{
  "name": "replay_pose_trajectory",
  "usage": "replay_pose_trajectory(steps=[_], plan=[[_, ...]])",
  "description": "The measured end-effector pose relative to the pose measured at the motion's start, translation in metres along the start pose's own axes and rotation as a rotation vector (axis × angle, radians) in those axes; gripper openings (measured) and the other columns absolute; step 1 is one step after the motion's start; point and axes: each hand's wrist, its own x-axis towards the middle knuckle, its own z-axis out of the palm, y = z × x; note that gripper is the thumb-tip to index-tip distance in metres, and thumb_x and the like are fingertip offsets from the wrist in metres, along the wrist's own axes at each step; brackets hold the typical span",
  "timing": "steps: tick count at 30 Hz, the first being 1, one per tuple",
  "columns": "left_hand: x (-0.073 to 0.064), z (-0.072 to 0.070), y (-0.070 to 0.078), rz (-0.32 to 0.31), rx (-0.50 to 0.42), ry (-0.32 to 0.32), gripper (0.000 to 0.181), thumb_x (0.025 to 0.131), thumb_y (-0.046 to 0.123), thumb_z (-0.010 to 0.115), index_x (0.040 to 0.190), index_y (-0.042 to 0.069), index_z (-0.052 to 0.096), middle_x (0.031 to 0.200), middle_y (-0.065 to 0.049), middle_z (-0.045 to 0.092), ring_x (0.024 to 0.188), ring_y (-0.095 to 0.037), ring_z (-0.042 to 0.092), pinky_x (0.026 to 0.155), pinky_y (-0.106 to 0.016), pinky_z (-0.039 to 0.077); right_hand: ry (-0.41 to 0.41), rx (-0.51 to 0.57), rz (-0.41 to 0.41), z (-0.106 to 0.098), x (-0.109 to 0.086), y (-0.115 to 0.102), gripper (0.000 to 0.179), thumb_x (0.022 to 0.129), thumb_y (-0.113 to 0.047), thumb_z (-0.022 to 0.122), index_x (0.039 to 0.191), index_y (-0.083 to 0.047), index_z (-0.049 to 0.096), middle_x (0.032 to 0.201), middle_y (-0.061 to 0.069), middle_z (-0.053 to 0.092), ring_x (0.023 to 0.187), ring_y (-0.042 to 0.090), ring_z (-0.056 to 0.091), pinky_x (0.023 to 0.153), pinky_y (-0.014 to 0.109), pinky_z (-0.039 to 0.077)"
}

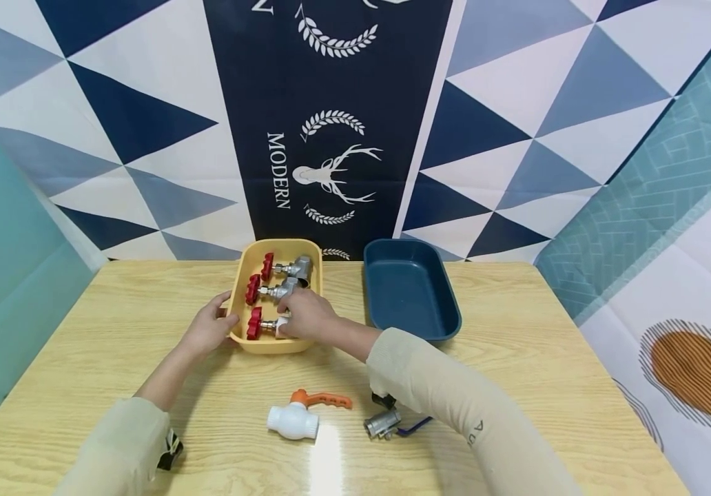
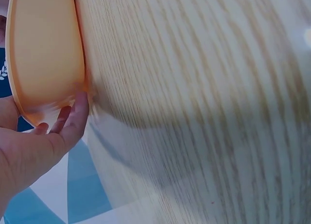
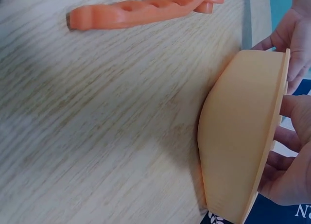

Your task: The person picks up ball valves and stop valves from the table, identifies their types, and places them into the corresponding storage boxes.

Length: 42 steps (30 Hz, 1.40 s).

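A yellow tray at the back of the table holds several valves with red handwheels. My left hand grips the tray's left side, thumb at the rim; in the left wrist view its fingers lie along the outer wall. Reaching over the near right rim, my right hand has its fingers curled around the body of the nearest gate valve, covering much of it. Behind that one lie another gate valve and a third gate valve, wheels to the left.
A dark blue tray stands right of the yellow one. Nearer on the table lie a white plastic ball valve with an orange lever and a metal ball valve with a blue lever, close under the right sleeve.
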Motion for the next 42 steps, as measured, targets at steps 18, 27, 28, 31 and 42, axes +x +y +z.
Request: replay_pose_trajectory(steps=[18,27,28,31,42], plan=[[-0.003,-0.005,0.001,0.053,0.061,0.089,0.064,0.096,0.016,0.049,0.148,0.000,0.015,0.139,-0.032,0.035,0.121,-0.044,0.046,0.083,-0.030,0.055,0.152,0.052,-0.016,-0.016,-0.014,0.010,0.025,0.084,-0.033,0.067,0.104,-0.018,0.070,0.103,-0.002,0.064,0.093,0.013,0.060,0.069,0.026,0.051],[-0.010,-0.014,0.011,0.083,0.001,0.201,0.060,0.097,0.020,0.048,0.147,0.001,0.021,0.139,-0.027,0.040,0.119,-0.032,0.048,0.085,-0.025,0.054,0.162,0.120,0.007,-0.026,-0.026,0.022,0.027,0.085,-0.034,0.067,0.105,-0.017,0.069,0.106,0.002,0.064,0.093,0.015,0.059,0.071,0.028,0.050],[-0.011,-0.015,0.013,0.085,0.006,0.208,0.060,0.097,0.021,0.048,0.147,0.002,0.021,0.139,-0.027,0.040,0.117,-0.030,0.049,0.086,-0.026,0.054,0.163,0.131,0.006,-0.028,-0.028,0.024,0.027,0.085,-0.033,0.067,0.106,-0.016,0.069,0.107,0.002,0.064,0.094,0.015,0.059,0.072,0.029,0.049],[-0.013,-0.015,0.019,0.092,0.006,0.217,0.059,0.097,0.023,0.048,0.147,0.003,0.023,0.139,-0.025,0.041,0.110,-0.019,0.052,0.088,-0.028,0.053,0.168,0.136,0.007,-0.032,-0.032,0.028,0.030,0.085,-0.035,0.066,0.107,-0.015,0.068,0.110,0.004,0.064,0.095,0.016,0.059,0.073,0.030,0.050],[-0.015,-0.005,0.037,0.166,-0.045,0.269,0.056,0.095,0.017,0.052,0.144,0.001,0.029,0.134,-0.026,0.046,0.080,0.014,0.050,0.076,-0.013,0.053,0.206,0.131,0.037,-0.047,-0.053,0.044,0.033,0.085,-0.039,0.065,0.110,-0.018,0.067,0.111,0.004,0.065,0.098,0.017,0.060,0.073,0.031,0.052]])
